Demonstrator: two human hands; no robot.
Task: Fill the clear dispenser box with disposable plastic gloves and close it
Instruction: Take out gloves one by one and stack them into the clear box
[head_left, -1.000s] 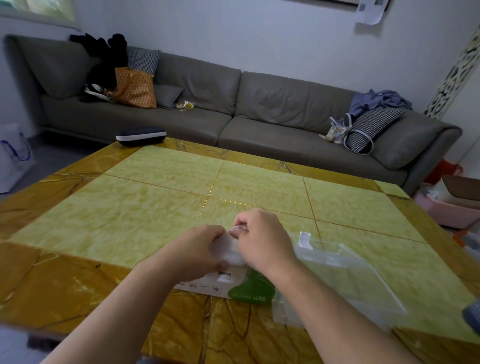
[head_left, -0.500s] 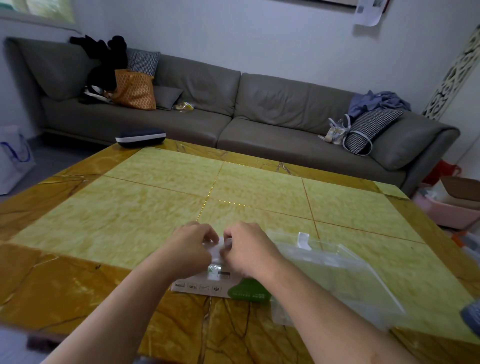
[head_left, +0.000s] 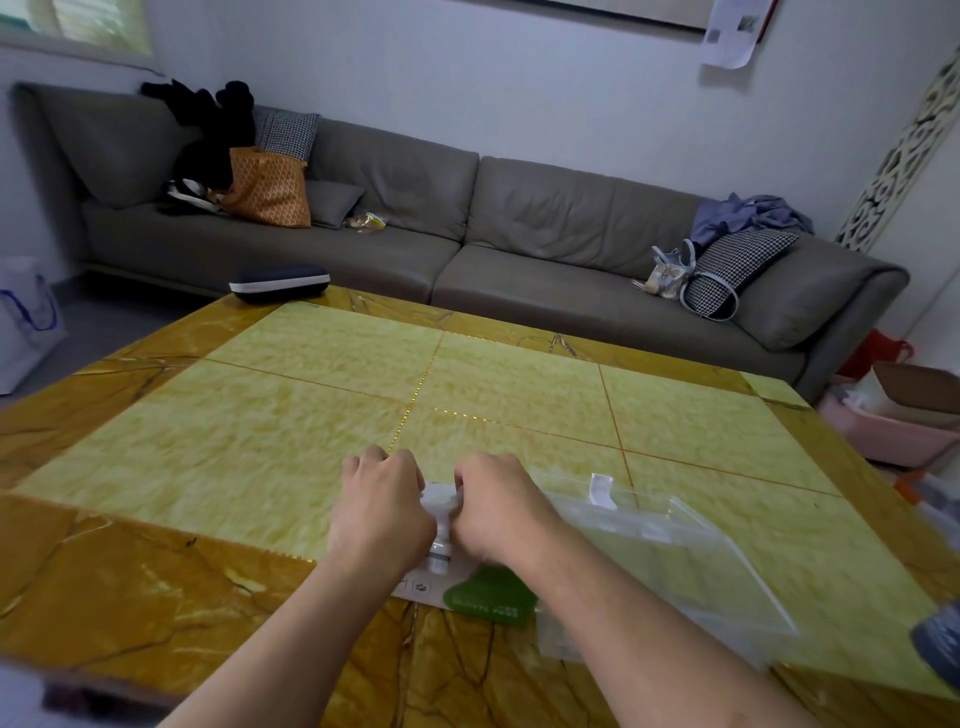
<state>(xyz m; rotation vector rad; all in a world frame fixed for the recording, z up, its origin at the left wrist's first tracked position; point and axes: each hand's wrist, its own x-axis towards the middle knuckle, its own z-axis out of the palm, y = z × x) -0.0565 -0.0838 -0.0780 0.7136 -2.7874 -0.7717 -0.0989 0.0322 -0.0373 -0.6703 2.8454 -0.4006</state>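
A flat white-and-green pack of gloves (head_left: 488, 597) lies on the yellow marble table (head_left: 291, 441), near its front edge. My left hand (head_left: 379, 514) and my right hand (head_left: 493, 512) sit side by side on the pack's far end, fingers curled over its top edge and gripping it. Between the two hands a strip of white pack shows. The clear dispenser box (head_left: 665, 566) lies just right of the pack, partly under my right forearm, with a small white tab standing at its far edge. Its lid state is unclear.
A dark zipped case (head_left: 280, 282) rests at the table's far left corner. A grey sofa (head_left: 519, 234) with bags and cushions runs behind the table. A pink tub and a cardboard box (head_left: 914, 410) stand on the floor at right.
Both hands with the pack's top end have moved down toward the table and nearer to me. The hands have spread slightly apart, showing more of the white pack between them.
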